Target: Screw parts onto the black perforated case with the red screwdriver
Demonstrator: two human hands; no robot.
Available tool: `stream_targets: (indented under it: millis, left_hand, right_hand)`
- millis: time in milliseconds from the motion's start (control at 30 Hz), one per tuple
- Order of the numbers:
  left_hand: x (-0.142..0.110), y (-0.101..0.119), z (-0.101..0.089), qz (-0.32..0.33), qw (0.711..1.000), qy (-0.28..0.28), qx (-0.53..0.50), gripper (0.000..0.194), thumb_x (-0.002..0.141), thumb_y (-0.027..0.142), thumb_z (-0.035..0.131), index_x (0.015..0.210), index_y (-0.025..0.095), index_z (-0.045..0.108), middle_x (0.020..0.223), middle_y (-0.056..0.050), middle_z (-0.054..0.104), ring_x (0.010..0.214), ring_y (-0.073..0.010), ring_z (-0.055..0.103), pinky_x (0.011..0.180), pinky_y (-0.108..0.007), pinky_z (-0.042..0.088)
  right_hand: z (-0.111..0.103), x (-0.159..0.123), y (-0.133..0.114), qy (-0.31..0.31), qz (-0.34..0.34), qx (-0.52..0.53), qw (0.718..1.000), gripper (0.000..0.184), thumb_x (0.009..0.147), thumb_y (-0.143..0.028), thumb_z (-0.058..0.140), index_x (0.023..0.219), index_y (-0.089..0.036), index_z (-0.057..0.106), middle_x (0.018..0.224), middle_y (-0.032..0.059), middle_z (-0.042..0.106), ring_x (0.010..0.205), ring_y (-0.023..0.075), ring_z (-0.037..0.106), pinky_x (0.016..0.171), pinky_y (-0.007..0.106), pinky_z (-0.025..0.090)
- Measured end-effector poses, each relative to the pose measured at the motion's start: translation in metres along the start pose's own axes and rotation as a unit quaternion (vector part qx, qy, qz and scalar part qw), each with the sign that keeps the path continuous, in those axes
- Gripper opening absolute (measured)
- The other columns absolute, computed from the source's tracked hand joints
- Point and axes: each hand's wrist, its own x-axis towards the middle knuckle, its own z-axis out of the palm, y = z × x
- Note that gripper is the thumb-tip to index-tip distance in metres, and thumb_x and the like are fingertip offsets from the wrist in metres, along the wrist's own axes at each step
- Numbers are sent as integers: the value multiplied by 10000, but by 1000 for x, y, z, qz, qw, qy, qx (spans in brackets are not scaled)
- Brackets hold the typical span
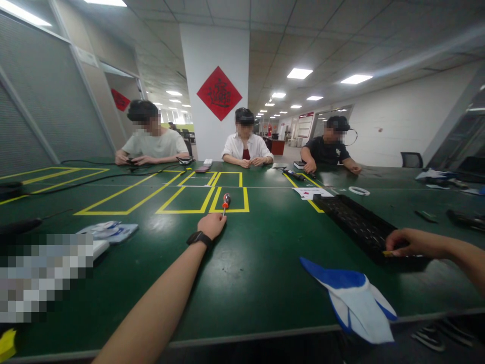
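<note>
My left hand (212, 226), with a dark watch on the wrist, reaches out over the green table. Its fingers are closed at the metal shaft of a screwdriver (226, 200), whose orange and dark handle points away from me. At the right, my right hand (403, 242) is at the near end of a long black tray (352, 222). Thumb and fingers pinch a small yellow piece (387, 253) there; its kind is unclear. A blue and white glove (352, 298) lies between my arms near the table edge.
Yellow tape (184, 212) marks rectangles on the table (261, 242). A paper sheet (312, 193) and a white ring (359, 191) lie beyond the tray. Left are a pale packet (121, 232) and black cables (102, 177). Three people sit across the table.
</note>
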Motion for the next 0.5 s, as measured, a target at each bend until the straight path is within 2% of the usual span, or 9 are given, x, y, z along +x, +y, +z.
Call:
stream_targets:
  millis: [33,67,133,300,433,500]
  left_hand:
    - [0,0,0,-2,1000,-2,-1,486,837,494,275,812,202,663,903,-90,668,830,-206,609,661,-258,435]
    - [-1,0,-1,-3,1000,-3,-1,484,838,493,277,814,200,662,905,-90,668,833,-204,608,665,-256,434]
    - [-1,0,-1,-2,1000,-3,-2,477,838,489,283,823,199,661,907,-91,669,832,-202,607,670,-255,432]
    - [-1,-1,-1,8,1000,0,-2,486,835,494,279,818,195,662,905,-94,665,821,-207,604,656,-258,429]
    - [0,-1,0,1,1000,-4,2,486,834,496,279,828,198,663,910,-94,666,824,-209,607,661,-262,431]
    - [0,0,-1,-3,1000,-6,1,484,833,498,281,829,202,664,911,-91,666,824,-210,608,662,-264,432]
  right_hand:
    - [-3,-1,-1,-34,-15,12,999,160,666,-295,613,785,-200,664,769,44,628,712,177,570,597,214,400]
    - [-6,-1,-2,-40,-22,22,999,150,681,-292,598,778,-192,651,760,46,621,709,176,563,599,215,395]
    - [-13,0,-3,-19,-35,37,998,164,723,-309,560,798,-182,632,777,55,621,724,178,557,622,217,393]
    - [-20,23,-9,185,-26,-23,982,263,800,-351,481,938,-174,618,938,89,641,831,201,570,725,244,386]
    - [-13,62,-8,207,-72,-53,974,237,795,-291,507,965,-208,650,1053,97,633,930,194,580,792,235,382]
    - [-14,80,-2,258,-32,-92,961,290,770,-225,547,1042,-200,643,1076,126,629,919,179,602,764,222,396]
